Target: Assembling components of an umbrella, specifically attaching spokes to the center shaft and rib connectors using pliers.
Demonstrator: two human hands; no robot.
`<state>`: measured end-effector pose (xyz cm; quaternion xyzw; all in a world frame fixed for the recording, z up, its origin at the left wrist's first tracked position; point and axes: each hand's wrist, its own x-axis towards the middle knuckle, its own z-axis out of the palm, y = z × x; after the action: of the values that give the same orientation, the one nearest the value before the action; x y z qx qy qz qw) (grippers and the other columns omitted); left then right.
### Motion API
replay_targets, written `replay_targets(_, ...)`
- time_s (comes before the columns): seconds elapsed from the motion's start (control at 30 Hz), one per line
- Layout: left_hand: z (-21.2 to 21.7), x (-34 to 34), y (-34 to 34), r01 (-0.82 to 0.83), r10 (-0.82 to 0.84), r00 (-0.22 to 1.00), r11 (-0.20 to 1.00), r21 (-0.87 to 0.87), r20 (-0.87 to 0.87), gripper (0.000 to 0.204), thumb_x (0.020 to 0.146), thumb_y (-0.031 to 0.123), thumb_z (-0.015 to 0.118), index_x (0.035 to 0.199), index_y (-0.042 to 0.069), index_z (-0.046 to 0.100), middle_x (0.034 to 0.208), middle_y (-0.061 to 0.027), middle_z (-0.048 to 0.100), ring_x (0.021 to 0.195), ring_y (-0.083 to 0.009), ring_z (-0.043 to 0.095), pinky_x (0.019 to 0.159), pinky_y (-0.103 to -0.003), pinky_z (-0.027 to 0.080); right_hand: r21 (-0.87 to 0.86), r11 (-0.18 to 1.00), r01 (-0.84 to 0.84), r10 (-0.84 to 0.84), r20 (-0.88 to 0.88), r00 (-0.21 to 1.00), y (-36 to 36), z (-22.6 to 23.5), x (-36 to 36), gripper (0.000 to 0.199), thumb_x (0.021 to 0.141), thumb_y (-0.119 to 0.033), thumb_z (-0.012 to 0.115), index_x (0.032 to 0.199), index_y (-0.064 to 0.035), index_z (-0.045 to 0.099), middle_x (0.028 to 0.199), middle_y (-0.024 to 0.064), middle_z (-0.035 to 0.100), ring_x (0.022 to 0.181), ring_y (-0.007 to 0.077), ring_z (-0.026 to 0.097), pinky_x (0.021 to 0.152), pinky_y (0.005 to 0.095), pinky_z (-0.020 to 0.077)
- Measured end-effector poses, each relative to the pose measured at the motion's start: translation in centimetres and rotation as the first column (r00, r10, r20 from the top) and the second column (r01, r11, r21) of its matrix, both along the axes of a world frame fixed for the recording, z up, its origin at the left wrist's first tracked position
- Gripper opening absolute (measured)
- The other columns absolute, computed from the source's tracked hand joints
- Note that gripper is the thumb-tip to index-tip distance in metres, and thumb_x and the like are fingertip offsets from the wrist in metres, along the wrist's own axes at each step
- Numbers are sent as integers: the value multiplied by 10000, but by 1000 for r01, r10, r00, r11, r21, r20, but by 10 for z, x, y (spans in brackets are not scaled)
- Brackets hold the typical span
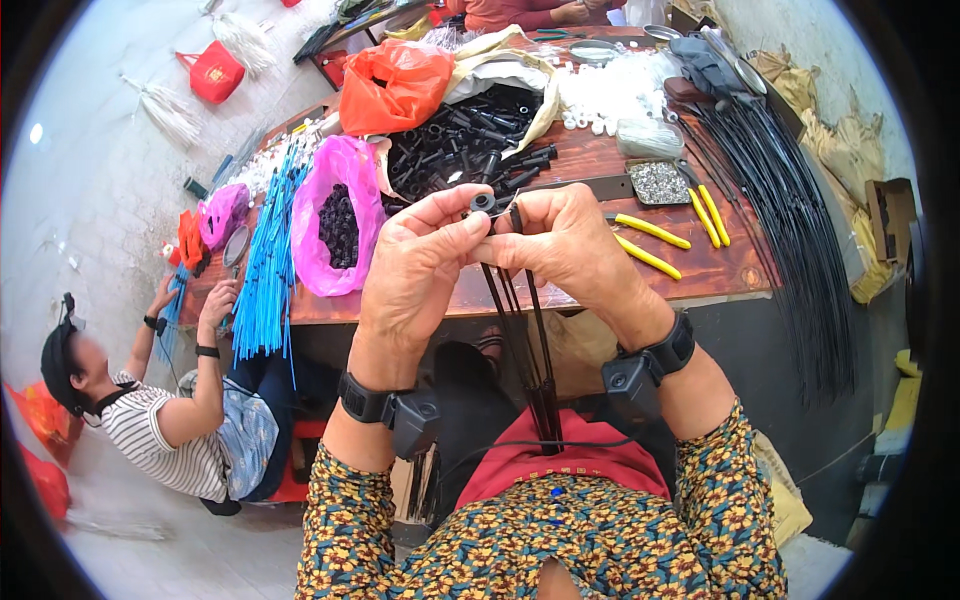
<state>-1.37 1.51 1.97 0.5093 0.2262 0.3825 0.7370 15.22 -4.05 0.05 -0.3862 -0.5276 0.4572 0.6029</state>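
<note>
Over the table's near edge, my left hand (412, 262) pinches a small black round part with a hole (483, 203) between thumb and fingers. My right hand (568, 240) is closed close beside it, thumb and forefinger on the upper end of a thin black rod. Several long black rods (513, 320) run from below my hands down to the red apron (560, 468) on my lap. Just how the rods meet the round part is hidden by my fingers.
Beyond my hands lies a heap of black plastic tubes (450, 140). Left are a pink bag (312, 225) of black parts and blue rods (268, 270); right are yellow-handled pliers (652, 232), a metal-parts tray (658, 184) and black rods (770, 190). A co-worker (170, 420) sits left.
</note>
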Motion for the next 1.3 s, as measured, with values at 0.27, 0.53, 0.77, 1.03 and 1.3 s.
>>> replay_targets(0.27,-6,1,-6,-4,3,999,1000,26,53,263,901,9,626,1159,-38,610,997,-69,672,883,-124,636,828,-254,501,-41,992,-116,114,-31,993,1,-3,7,196,757,-117,773,656,-22,634,607,17,615,551,44,537,485,218,417)
replay_targets(0.53,-7,4,-10,70,-74,993,996,51,89,249,925,48,608,1158,-41,605,1014,-77,667,891,-121,629,838,-249,490,-97,954,-283,284,3,959,2,-2,19,147,815,-165,734,801,-31,675,680,29,655,586,55,588,492,192,432)
replay_targets(0.77,-12,3,-16,34,-42,991,997,65,129,252,937,69,602,1167,-34,612,988,-70,675,900,-111,627,837,-248,486,-133,971,-198,201,6,980,-1,-4,14,238,765,-239,787,759,-29,675,649,21,644,544,59,577,444,187,409)
replay_targets(1.03,-16,-1,-13,-20,6,994,991,130,108,291,909,55,644,1188,-27,621,1006,-46,677,888,-100,614,849,-248,477,-48,988,-150,145,-90,985,-11,-9,4,231,808,-231,778,878,-34,678,704,4,652,579,30,569,473,177,419)
replay_targets(1.3,-14,10,-18,-34,17,993,990,140,120,282,916,54,631,1185,-29,611,1041,-53,662,916,-98,600,877,-257,465,-2,962,-272,257,-327,910,-5,-24,17,278,928,-280,649,896,-9,700,752,32,670,586,52,583,467,182,455)
